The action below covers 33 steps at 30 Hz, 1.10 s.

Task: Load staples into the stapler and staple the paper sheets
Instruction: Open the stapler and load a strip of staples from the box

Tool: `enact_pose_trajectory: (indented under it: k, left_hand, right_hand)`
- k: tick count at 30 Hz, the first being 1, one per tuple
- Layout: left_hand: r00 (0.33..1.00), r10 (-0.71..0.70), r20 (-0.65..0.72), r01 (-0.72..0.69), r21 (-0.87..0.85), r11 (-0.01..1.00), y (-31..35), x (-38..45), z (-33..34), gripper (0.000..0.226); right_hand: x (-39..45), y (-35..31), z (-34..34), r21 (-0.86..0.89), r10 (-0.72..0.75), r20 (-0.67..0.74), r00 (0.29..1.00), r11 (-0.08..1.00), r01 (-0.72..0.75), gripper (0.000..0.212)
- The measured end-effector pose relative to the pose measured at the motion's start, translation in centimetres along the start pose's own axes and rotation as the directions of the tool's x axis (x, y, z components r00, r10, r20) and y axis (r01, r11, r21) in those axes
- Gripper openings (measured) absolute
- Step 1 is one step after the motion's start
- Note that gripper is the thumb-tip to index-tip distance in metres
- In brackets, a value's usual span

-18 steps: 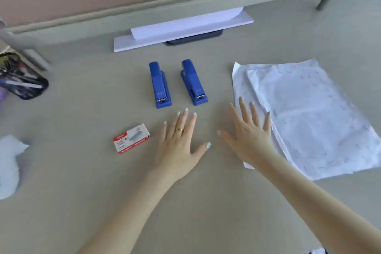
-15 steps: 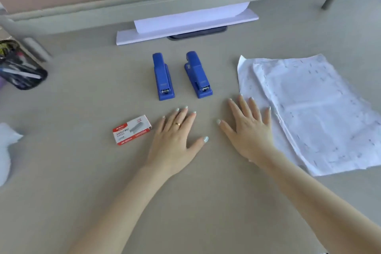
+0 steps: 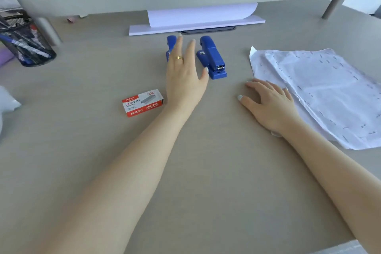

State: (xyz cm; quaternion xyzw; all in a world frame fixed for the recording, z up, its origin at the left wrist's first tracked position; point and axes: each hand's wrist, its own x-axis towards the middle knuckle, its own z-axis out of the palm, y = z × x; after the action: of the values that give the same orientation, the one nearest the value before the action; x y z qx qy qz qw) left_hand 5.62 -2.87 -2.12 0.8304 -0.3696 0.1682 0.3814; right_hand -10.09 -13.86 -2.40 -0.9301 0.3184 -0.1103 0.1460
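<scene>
While the right hand (image 3: 270, 105) lies spread flat on the tabletop (image 3: 206, 171) beside the paper sheets (image 3: 321, 88), the left hand (image 3: 183, 76) hovers open-fingered over one blue stapler (image 3: 170, 44). A staple box (image 3: 142, 102) sits just left of that wrist.

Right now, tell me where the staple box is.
In the head view, the staple box lies flat on the desk, left of centre, beside the left hand's wrist.

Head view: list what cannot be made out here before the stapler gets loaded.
- Left stapler: mostly covered by the left hand; contact cannot be told.
- Staple box: closed, contents unseen; small print unreadable.
- Right stapler: whether it holds staples is not visible.
- Paper sheets: marks too faint to read; cut off by the right edge, near corner under the right hand.
- Pen holder: blurred, cut by the left edge.
</scene>
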Motion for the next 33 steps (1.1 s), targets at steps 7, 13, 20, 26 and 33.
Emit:
enact_pose_trajectory:
  k: [7, 13, 20, 26, 33]
  left_hand:
    - [0.886, -0.463, 0.034, 0.448, -0.330, 0.831, -2.4, 3.4, 1.6, 0.067]
    - [0.862, -0.493, 0.115, 0.500, -0.345, 0.794, -0.9, 0.4, 0.2, 0.062]
    - [0.878, -0.434, 0.203, 0.478, -0.330, 0.814, 2.5, -5.0, -3.3, 0.063]
    - [0.875, -0.399, 0.272, 0.479, -0.378, 0.792, 4.5, -6.7, -4.1, 0.071]
    - [0.823, -0.363, 0.438, 0.569, -0.639, 0.517, 4.2, -7.8, -5.1, 0.063]
  right_hand:
    - [0.4, 0.2, 0.6, 0.045, -0.007, -0.019, 1.000, 0.999, 0.008, 0.048]
    - [-0.3, 0.7, 0.9, 0.132, 0.057, -0.102, 0.993, 0.990, -0.043, 0.039]
    - [0.3, -3.5, 0.8, 0.100, -0.202, -0.220, 0.954, 0.968, 0.228, 0.037]
    - [1.5, -6.8, 1.2, 0.224, -0.197, -0.139, 0.971, 0.948, 0.225, 0.054]
    - [1.6, -7.0, 0.5, 0.394, -0.177, 0.023, 0.984, 0.906, 0.154, 0.031]
